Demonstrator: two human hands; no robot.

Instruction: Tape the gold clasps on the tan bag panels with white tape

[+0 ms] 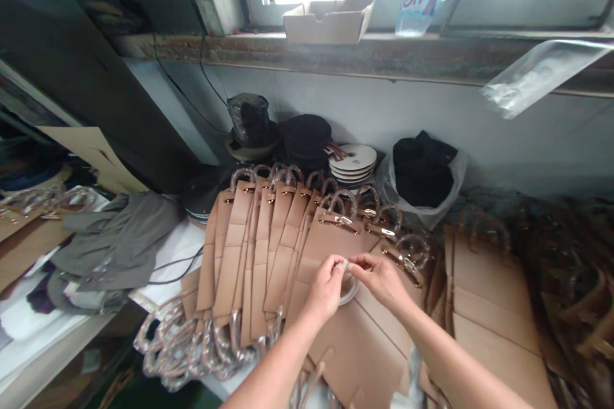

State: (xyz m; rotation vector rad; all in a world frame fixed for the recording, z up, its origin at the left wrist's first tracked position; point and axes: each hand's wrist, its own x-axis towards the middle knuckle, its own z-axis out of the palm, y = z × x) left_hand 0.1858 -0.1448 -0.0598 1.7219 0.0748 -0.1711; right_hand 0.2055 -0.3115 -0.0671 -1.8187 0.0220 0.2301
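Note:
My left hand (327, 286) and my right hand (378, 276) meet over a stack of flat tan bag pieces. Both have their fingers closed in a pinch around a small pale bit. Just beneath the fingertips, beside my left hand, shows a pale-rimmed ring that looks like a roll of clear tape (349, 294); my fingers partly hide it. Under the hands lies a tan bag panel (330, 244) with a gold-coloured metal clasp (341, 222) and a plastic-wrapped loop handle (344, 202).
Fanned tan bag panels (235, 249) lie to the left, with wrapped handles (177, 345) at their lower ends. More panels (489, 287) lie right. Behind are white reels (354, 163), black rolls (304, 140) and a plastic bag of black material (422, 172). A sill holds a cardboard box (329, 22).

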